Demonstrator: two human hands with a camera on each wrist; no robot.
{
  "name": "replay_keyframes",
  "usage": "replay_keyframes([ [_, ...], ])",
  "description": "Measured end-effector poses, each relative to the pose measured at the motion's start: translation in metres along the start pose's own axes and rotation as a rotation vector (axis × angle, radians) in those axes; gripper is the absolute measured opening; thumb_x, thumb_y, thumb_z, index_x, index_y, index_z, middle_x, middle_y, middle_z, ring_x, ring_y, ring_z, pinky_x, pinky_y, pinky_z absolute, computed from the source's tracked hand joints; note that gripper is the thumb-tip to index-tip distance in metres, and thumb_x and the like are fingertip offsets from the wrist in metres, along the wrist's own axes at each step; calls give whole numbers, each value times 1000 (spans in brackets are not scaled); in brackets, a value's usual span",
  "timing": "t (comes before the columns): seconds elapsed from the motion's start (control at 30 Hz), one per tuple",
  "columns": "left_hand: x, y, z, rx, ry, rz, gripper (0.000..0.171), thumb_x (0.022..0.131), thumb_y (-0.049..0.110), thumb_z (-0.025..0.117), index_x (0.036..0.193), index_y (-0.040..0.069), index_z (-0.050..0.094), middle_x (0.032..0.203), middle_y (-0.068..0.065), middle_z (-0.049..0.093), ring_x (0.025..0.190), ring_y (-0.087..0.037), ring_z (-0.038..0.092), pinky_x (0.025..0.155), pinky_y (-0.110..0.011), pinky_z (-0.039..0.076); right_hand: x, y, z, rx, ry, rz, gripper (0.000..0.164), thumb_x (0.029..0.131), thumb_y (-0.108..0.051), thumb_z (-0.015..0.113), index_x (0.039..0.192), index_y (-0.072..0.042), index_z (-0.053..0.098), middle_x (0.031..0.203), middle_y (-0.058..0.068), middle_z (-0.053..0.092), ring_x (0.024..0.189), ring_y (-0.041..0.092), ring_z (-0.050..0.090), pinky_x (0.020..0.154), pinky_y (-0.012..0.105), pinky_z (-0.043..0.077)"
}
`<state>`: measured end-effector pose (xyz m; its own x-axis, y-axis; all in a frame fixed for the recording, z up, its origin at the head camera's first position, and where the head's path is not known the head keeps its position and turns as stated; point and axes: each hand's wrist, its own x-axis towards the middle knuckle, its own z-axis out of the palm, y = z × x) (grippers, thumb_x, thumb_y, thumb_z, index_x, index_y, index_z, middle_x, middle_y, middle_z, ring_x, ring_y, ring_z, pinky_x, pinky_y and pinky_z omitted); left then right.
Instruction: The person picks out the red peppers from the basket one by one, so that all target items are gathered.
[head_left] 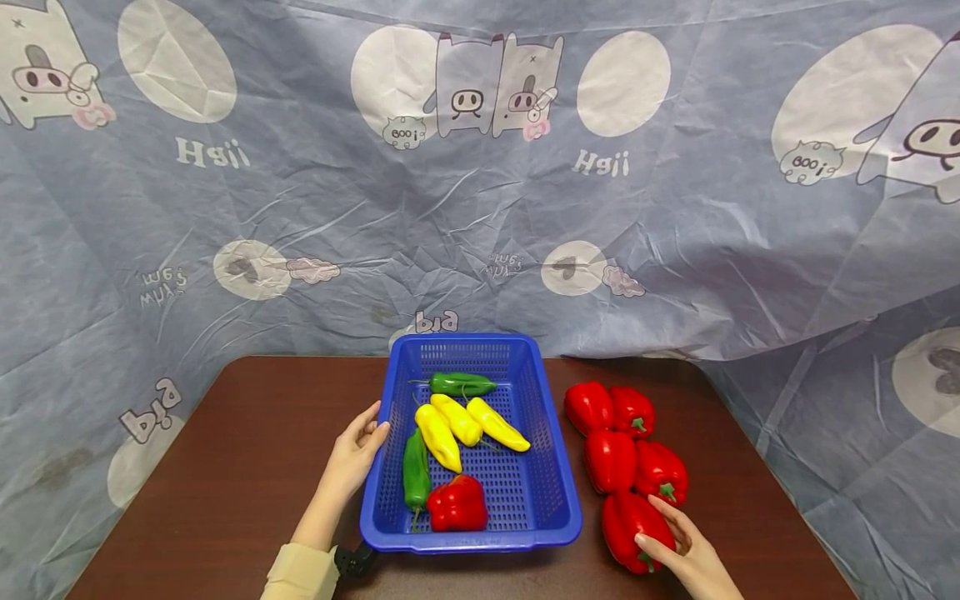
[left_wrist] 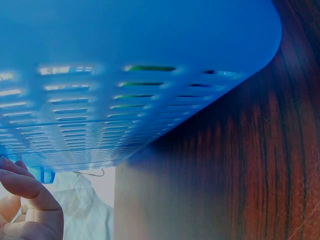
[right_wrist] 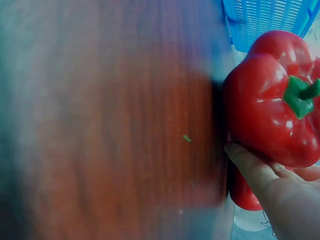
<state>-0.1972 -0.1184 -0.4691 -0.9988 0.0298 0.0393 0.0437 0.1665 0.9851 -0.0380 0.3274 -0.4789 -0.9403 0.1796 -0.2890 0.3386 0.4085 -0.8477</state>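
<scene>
My left hand is at the left rim of a blue plastic basket, its bent fingers at the edge. In the left wrist view these fingers show beside the slotted outer wall. Inside the basket lie a red bell pepper, three yellow peppers and two green peppers. To the basket's right, my right hand holds a red bell pepper between thumb and fingers. That pepper's green stem faces the right wrist camera.
Several more red bell peppers sit bunched just beyond the held one. The dark brown wooden table extends to both sides. A grey-blue printed cloth hangs behind it. Near the left wrist lies a black object.
</scene>
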Motion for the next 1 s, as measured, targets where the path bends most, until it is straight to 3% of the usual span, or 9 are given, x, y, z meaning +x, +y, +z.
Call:
replay_keyframes([
  [0.2,2,-3,0,15,6,1,53,99,15,60,147,1,43,101,-11,58,76,0,58,69,-17,50,1,2,2,29,3,-23,79,93,-28,67,154,-5,22,160,23,19,144,46,19,107,55,37],
  [0.4,2,-4,0,19,7,-6,53,99,16,60,147,3,44,103,-12,58,78,1,59,71,-17,51,-1,3,2,-3,42,-34,77,93,-27,67,153,-5,25,158,23,26,143,43,24,89,17,44],
  [0.5,2,-4,1,20,10,-1,53,98,16,61,147,2,44,103,-12,59,77,0,59,70,-17,51,-3,1,0,-27,60,-29,76,94,-31,67,153,-6,27,156,22,31,142,38,30,84,10,41],
  [0.6,2,-4,0,26,15,7,52,98,15,61,146,1,45,102,-11,59,76,0,58,69,-17,51,-4,-1,-3,-35,73,-38,75,94,-33,67,152,-5,30,154,23,37,129,10,49,84,9,41],
  [0.67,1,-4,0,33,16,10,52,98,15,61,146,1,45,101,-10,59,75,0,58,69,-17,50,-5,-3,-5,-31,82,-43,74,94,-33,68,152,-6,31,151,22,41,113,-11,49,85,10,43],
  [0.73,1,-3,0,39,16,11,52,98,16,61,146,2,45,101,-10,59,75,0,58,69,-17,50,-6,-4,-6,-8,87,-45,72,93,-34,68,151,-8,33,147,12,49,101,-24,41,84,10,45],
  [0.8,1,-3,0,42,15,9,52,98,16,61,146,2,45,101,-10,59,75,0,58,69,-17,50,-7,-5,-8,25,96,-70,69,94,-31,68,150,-7,35,138,-5,56,100,-24,43,83,12,47],
  [0.9,1,-3,0,36,14,9,53,98,16,61,146,2,45,101,-9,58,75,0,58,69,-18,50,-8,-7,-10,89,118,-141,64,94,-23,67,148,-3,37,124,-27,54,103,-21,49,83,11,49],
  [1.0,1,-3,0,22,10,2,53,98,16,61,147,2,44,101,-9,58,76,-1,58,69,-18,51,-10,-10,-14,168,129,-262,60,95,-10,65,146,3,37,122,-31,55,108,-17,53,84,9,48],
])
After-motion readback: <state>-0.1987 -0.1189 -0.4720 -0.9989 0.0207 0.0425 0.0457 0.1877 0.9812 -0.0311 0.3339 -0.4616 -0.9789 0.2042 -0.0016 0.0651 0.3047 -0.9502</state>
